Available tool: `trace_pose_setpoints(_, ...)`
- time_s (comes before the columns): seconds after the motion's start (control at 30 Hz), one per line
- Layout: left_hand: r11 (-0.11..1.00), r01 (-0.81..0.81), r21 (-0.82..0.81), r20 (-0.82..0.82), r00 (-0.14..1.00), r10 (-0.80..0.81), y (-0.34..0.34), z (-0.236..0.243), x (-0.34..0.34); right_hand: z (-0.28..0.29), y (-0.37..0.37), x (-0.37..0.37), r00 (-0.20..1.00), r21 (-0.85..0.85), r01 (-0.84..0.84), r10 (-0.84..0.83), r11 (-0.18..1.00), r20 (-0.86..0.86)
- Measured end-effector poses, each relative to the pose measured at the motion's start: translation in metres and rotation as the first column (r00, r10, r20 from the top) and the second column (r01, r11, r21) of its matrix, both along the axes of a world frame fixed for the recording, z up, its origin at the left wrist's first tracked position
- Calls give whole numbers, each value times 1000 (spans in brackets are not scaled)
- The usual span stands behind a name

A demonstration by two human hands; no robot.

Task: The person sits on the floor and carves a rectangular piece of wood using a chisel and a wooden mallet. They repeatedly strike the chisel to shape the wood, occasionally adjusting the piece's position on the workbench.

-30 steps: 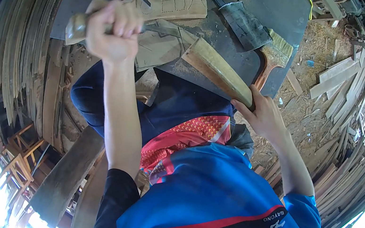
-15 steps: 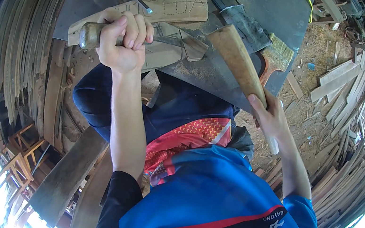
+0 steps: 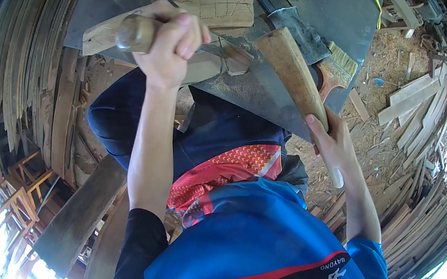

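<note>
Two-handed hold at a flat, dark grey tabletop point(image 3: 348, 13).
At 11 o'clock, the left hand point(image 3: 169, 55) is clenched around a pale, rounded wooden handle point(image 3: 135, 35); at 3 o'clock, the right hand point(image 3: 335, 144) clasps a long, brown wooden bar point(image 3: 293, 70), its far end between 12 and 1 o'clock; a wide, pale-bristled brush point(image 3: 339, 67) lies at 2 o'clock.

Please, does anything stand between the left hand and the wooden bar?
Nothing visible stands between the left hand and the wooden bar held by the right hand; the flat pieces seen in that gap appear to lie on the table below.
</note>
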State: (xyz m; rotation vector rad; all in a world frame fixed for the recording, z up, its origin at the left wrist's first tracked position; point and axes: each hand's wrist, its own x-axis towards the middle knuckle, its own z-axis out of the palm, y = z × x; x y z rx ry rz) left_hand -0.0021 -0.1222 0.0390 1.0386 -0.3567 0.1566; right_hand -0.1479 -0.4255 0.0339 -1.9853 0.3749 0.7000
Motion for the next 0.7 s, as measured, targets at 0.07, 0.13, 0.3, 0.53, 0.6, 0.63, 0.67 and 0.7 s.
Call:
trace_pose_setpoints(0.07, 999, -42, 30, -19, 999, 42, -8, -1, -5, 15, 2, 6, 998, -45, -27, 29, 999, 53)
trace_pose_setpoints(0.13, 990, -55, 131, -58, 996, 63, -6, 5, -6, 28, 5, 16, 977, -30, -40, 46, 999, 206)
trace_pose_setpoints(0.3, 860, -130, 493, 29, 991, 133, -14, 24, -3, 59, 12, 28, 843, 137, -97, 8, 986, 538)
trace_pose_setpoints(0.53, 805, 30, 592, -59, 998, 6, -19, 25, 5, 135, 37, 53, 754, -164, -169, 235, 972, 614)
trace_pose_setpoints(0.6, 809, 42, 587, -32, 999, -29, -14, 21, 6, 160, 57, 58, 730, -419, -186, 410, 889, 547)
trace_pose_setpoints(0.63, 803, 46, 594, -34, 999, -32, -12, 23, 5, 162, 58, 58, 636, -410, -131, 393, 903, 664)
trace_pose_setpoints(0.67, 798, 49, 601, -35, 999, -35, -10, 25, 4, 165, 58, 58, 612, -280, -137, 303, 950, 730)
trace_pose_setpoints(0.7, 795, 58, 604, -39, 998, -43, -10, 26, 4, 167, 57, 58, 590, -142, -146, 202, 979, 782)
